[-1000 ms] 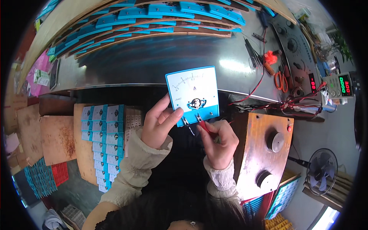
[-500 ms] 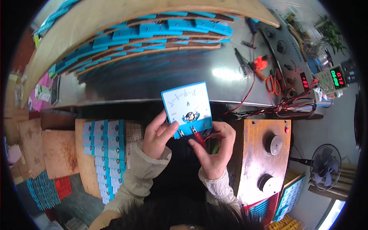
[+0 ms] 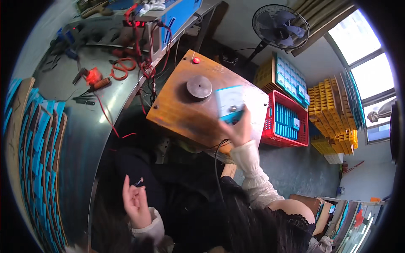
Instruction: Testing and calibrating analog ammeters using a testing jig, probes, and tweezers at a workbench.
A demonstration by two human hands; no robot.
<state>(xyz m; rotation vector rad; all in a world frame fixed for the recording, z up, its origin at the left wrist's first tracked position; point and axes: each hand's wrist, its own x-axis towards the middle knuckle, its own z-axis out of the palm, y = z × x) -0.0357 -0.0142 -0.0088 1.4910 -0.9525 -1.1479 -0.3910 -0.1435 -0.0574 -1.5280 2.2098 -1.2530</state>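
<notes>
My right hand (image 3: 240,128) grips the blue lower end of a square panel meter (image 3: 230,99) with a white dial face. It holds the meter over the right part of a wooden box with a worn, shiny top (image 3: 175,111); whether the two touch I cannot tell. To the left of the meter, a round grey metal disc (image 3: 199,87) sits on the box. My left hand (image 3: 137,204) is low over my dark-clothed lap, its index finger raised and the others curled. A small dark thing (image 3: 139,182) shows between index finger and thumb, too small to name.
A red crate (image 3: 268,139) of blue-edged meters stands beyond the box, near yellow stacked trays (image 3: 331,114) and a fan (image 3: 280,29). On the left, a metal bench (image 3: 80,139) carries boards of blue parts (image 3: 38,139), tools and red wires. A black cable (image 3: 216,168) hangs near my right forearm.
The view has swung to the right. The meter has gone from both hands in front of me to my right hand alone, over the box. The red clip at its terminals no longer shows there.
</notes>
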